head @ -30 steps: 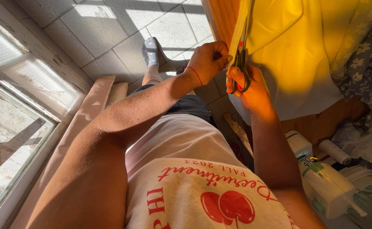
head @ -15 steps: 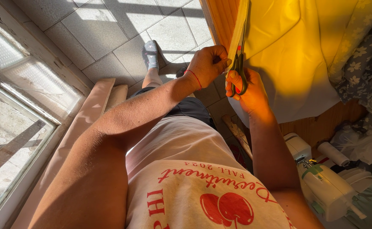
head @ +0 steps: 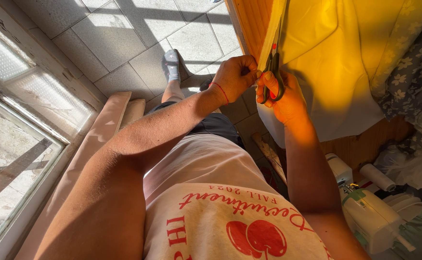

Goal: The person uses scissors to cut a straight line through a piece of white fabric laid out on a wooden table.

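Both hands worked at the edge of a yellow cloth [head: 345,58] that hung over a wooden table [head: 252,21] in strong sunlight. The right hand [head: 284,96] had its fingers threaded through the loops of a pair of dark-handled scissors [head: 273,72] and curled tight around them; the blades pointed up along the cloth's folded edge, and whether they stood apart or together could not be told. The left hand [head: 235,77] was closed in a fist just beside the scissors, pinching the same edge of cloth, with a thin red cord around its wrist.

Compared with a second before, very little differed: both hands sat at the same spot on the cloth with the same grips, the scissors had barely shifted along the edge, and the view had tipped only slightly.

Below the table's edge, near the right forearm, a white sewing machine [head: 365,212] sat with a spool of white thread [head: 377,177] just beside it. A socked foot [head: 171,65] rested on the grey tiled floor [head: 119,33].
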